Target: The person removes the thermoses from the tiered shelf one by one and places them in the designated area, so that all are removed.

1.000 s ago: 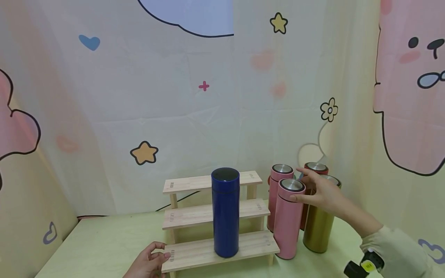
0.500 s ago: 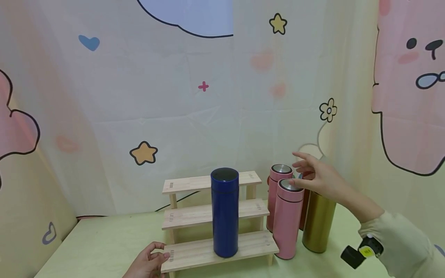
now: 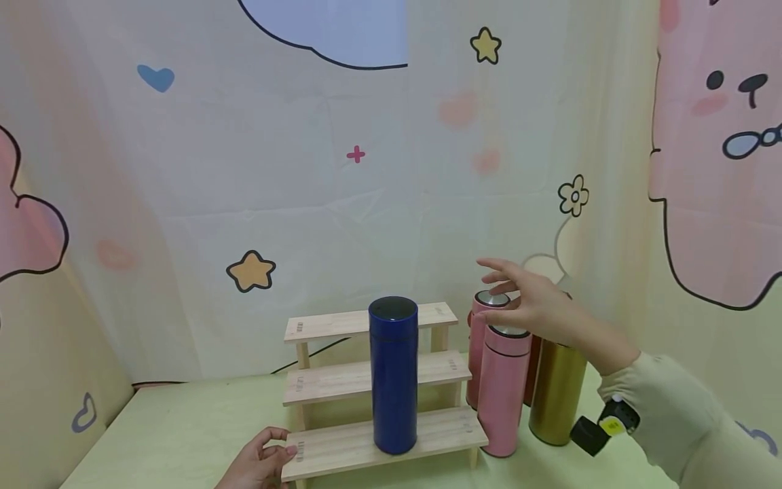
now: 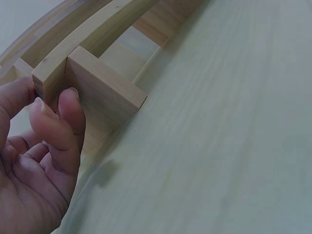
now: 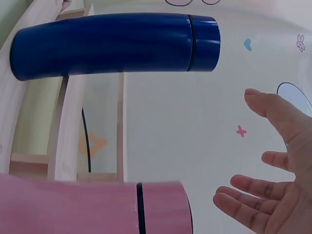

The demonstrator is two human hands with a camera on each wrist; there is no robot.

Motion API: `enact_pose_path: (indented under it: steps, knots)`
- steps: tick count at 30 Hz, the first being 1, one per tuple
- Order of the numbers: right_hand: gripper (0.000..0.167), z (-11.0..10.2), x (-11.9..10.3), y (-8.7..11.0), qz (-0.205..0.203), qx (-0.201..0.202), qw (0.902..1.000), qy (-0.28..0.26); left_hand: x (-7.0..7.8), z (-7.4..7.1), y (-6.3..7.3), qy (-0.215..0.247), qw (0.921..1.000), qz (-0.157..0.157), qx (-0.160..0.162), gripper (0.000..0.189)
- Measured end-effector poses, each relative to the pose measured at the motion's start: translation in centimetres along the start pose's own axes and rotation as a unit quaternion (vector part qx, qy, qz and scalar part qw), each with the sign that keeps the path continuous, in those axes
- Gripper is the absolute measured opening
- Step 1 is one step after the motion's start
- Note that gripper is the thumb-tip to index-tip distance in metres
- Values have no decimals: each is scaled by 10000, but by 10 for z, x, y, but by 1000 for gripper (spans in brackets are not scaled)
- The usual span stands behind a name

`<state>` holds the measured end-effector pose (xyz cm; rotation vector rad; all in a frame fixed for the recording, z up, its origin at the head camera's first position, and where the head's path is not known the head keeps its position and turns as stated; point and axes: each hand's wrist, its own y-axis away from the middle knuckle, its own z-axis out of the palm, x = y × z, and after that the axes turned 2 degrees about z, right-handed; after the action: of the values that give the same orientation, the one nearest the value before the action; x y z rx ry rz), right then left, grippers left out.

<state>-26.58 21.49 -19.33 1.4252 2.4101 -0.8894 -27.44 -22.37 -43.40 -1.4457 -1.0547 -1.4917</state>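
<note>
A three-step wooden rack (image 3: 332,441) stands on the table, and my left hand (image 3: 259,458) pinches the left end of its lowest step. In the left wrist view, fingers and thumb meet at the corner of that step. A blue thermos (image 3: 394,380) stands upright on the lowest step, right of its middle. My right hand (image 3: 537,305) is over the pink thermos (image 3: 502,397) at the rack's right, fingers spread and holding nothing. In the right wrist view, the hand is apart from the blue thermos (image 5: 112,46) and the pink thermos (image 5: 87,207).
Behind the near pink thermos stands another pink thermos (image 3: 478,356). A gold thermos (image 3: 556,397) stands to the right, with a dark red one (image 3: 533,370) mostly hidden beside it. A printed curtain (image 3: 305,170) hangs behind the pale green table (image 3: 183,421).
My right hand has risen and moved left, from beside the gold and pink thermoses to over the pink ones. The left hand and the blue thermos stay in place.
</note>
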Motion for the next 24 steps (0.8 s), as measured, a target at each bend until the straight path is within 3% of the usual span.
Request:
enact_pose_path:
  steps: [7, 24]
  knots:
    - [78, 13, -8, -12, -346, -68, 9993, -99, 0, 0, 1, -34, 10000, -8, 16, 48]
    - [83, 50, -36, -29, -505, -566, 9960, -481, 1, 1, 1, -79, 9999, -36, 77, 46]
